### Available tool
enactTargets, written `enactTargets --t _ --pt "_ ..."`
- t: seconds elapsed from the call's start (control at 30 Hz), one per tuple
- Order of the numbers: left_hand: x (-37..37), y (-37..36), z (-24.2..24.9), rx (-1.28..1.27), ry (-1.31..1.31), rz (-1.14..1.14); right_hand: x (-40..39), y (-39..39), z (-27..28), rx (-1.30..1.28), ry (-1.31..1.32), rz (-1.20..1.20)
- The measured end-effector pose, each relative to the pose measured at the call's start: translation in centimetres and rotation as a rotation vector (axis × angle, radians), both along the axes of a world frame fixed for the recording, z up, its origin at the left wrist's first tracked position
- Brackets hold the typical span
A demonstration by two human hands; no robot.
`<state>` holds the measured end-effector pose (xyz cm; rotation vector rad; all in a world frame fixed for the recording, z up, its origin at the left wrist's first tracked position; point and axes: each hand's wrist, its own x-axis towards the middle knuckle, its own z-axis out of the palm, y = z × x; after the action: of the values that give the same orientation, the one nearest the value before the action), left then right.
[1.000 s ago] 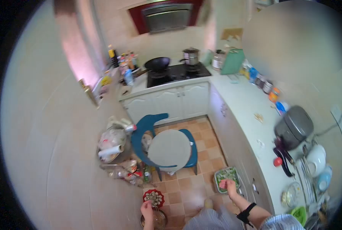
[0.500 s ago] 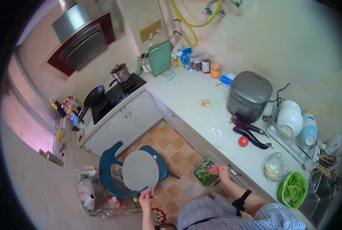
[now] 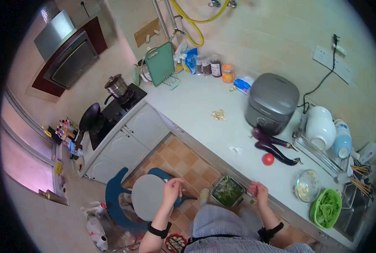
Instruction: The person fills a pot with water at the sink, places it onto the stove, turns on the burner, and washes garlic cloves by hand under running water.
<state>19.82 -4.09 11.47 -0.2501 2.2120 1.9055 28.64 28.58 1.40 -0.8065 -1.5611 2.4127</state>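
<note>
My left hand (image 3: 173, 190) is empty, its fingers loosely bent and apart, over the right edge of a round grey board (image 3: 148, 197) on a blue chair (image 3: 117, 200). Beside the counter front is my right hand (image 3: 259, 191), also empty with slightly curled fingers. Just left of it, a clear container (image 3: 226, 192) of chopped greens sits low by the cabinets. Two eggplants (image 3: 274, 152) and a red tomato (image 3: 268, 159) lie on the counter. Further right are a glass bowl (image 3: 307, 186) and a green basket (image 3: 326, 208) of leafy vegetables.
A grey rice cooker (image 3: 272, 102) stands on the white counter (image 3: 192, 109), near some garlic pieces (image 3: 218, 115). Jars and a green cutting board (image 3: 159, 63) line the wall. The stove holds a pot (image 3: 116, 86) and a wok (image 3: 90, 117). A sink (image 3: 351, 217) is at right.
My left hand has risen from the board's lower edge to its right side. My right hand has moved rightward, away from the greens container. The view has shifted and turned slightly.
</note>
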Motion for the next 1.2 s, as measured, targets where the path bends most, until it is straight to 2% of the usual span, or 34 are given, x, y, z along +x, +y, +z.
enactTargets --t 0.1,0.17,0.27,0.33,0.5,0.57,0.63,0.7,0.77,0.87,1.1,1.17,1.2 --pt "-5.3 -1.0 -0.3 -0.051 0.051 -0.120 -2.2 -1.3 -0.3 -0.049 -0.065 -0.109" --pt "-8.6 -2.1 0.3 -0.102 0.013 -0.289 -3.8 -2.5 0.4 -0.044 -0.068 -0.148" --pt "-13.4 -4.1 2.4 -0.134 -0.060 -0.363 -7.1 -4.7 1.0 -0.051 -0.102 -0.218" --pt "-16.0 -6.6 1.9 -0.125 -0.090 -0.421 -8.6 -6.1 1.9 -0.042 -0.155 -0.207" --pt "-21.6 -12.0 3.2 -0.181 -0.157 -0.357 -12.2 -8.9 4.7 -0.063 -0.188 -0.151" --pt "-23.3 -13.8 5.2 -0.204 -0.063 -0.401 -12.9 -9.5 4.9 -0.042 -0.194 -0.158" --pt "-24.5 -15.6 4.6 -0.270 0.059 -0.280 -13.2 -9.2 4.3 -0.071 -0.206 -0.121" --pt "-25.7 -15.7 6.2 -0.191 0.055 -0.168 -13.5 -9.4 4.9 -0.056 -0.202 -0.078" --pt "-27.8 -17.0 6.6 -0.195 0.103 -0.225 -14.0 -9.0 5.0 -0.054 -0.209 -0.072" --pt "-29.9 -16.4 10.5 -0.251 0.170 -0.255 -13.6 -9.8 3.3 -0.028 -0.230 -0.168" --pt "-41.8 -15.0 16.2 -0.258 0.375 -0.224 -18.1 -11.6 3.9 -0.086 -0.285 -0.207" --pt "-46.2 -14.8 17.6 -0.385 0.443 -0.212 -20.5 -11.6 2.9 -0.074 -0.243 -0.238" --pt "-49.0 -15.1 17.5 -0.346 0.534 -0.215 -22.1 -11.8 2.5 -0.062 -0.203 -0.259"
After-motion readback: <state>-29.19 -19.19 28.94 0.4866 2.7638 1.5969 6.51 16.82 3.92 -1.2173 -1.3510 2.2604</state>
